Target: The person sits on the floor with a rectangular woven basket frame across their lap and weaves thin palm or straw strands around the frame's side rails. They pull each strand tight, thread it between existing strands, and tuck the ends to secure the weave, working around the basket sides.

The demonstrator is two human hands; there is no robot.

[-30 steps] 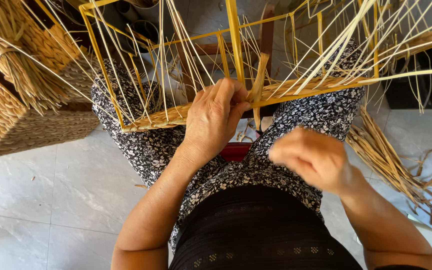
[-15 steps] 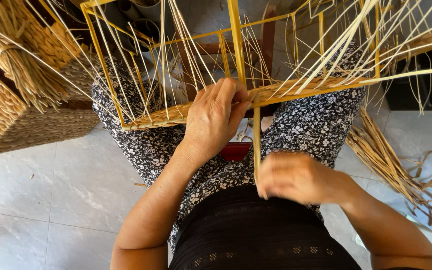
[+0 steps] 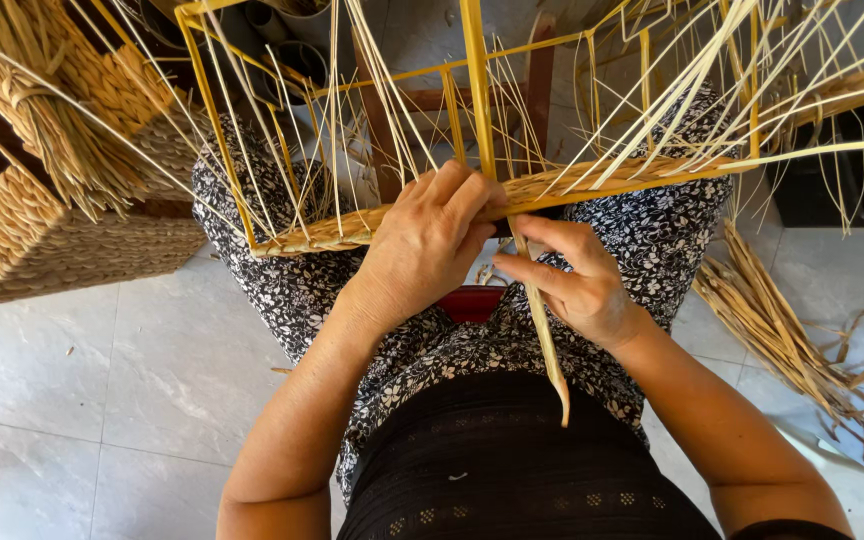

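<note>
Weaving in progress on the lap: yellow wire frame (image 3: 476,90) resting across the knees, its lower rail wrapped in a woven band (image 3: 592,180) of straw.

Left hand (image 3: 422,245): closed over the rail at the frame's middle upright, fingers curled on the band, pinning it.

Right hand (image 3: 577,280): just beside the left, thumb and forefinger pinched on a single strand (image 3: 542,320) close under the rail; the strand's loose end hangs down toward the waist.

Strand, judged: light, flat, flexible along its length but liable to crease or split if bent sharply; best gripped near the rail, where it is now pinched. Frame, judged: stiff, light, steadied well by the rail.

Change: half a second ago the right hand sat lower, nearer the waist, with the strand drawn down; it has since risen to the rail. Left hand unchanged.

Nearby: woven basket (image 3: 42,230) at left, loose straw bundle (image 3: 782,330) on the tile floor (image 3: 82,400) at right.
</note>
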